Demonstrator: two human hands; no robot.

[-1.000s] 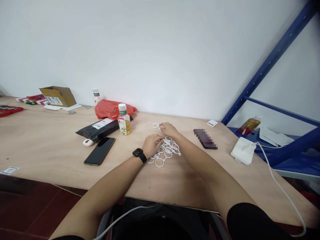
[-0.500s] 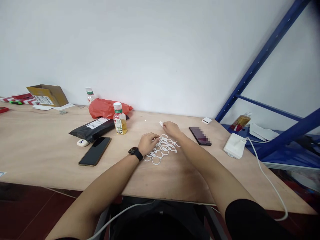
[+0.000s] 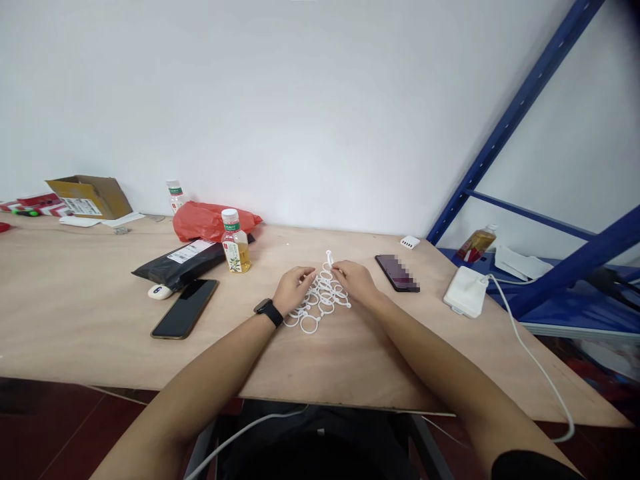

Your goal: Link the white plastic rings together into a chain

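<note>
A heap of white plastic rings (image 3: 326, 308), several with small tabs, lies on the wooden table between my hands. My left hand (image 3: 293, 290), with a black watch on the wrist, is at the heap's left edge. Its thumb and forefinger come together at one of the rings, though the contact is partly hidden. My right hand (image 3: 354, 279) is at the upper right of the heap, thumb and fingers pinched on a narrow white ring piece (image 3: 329, 257) that sticks up beyond the fingertips. Other rings are partly covered by my fingers.
Left of my hands are a drink bottle (image 3: 235, 243), a black parcel (image 3: 175, 265), a phone (image 3: 185, 310) and a red bag (image 3: 200, 222). Another phone (image 3: 397, 273) lies to the right. Further right, a white charger (image 3: 465, 293) trails a cable near the blue rack (image 3: 505, 140).
My right hand has come back toward me from beyond the heap, bringing the white ring piece to its top. My left hand stays at the heap's left edge. The view has shifted slightly.
</note>
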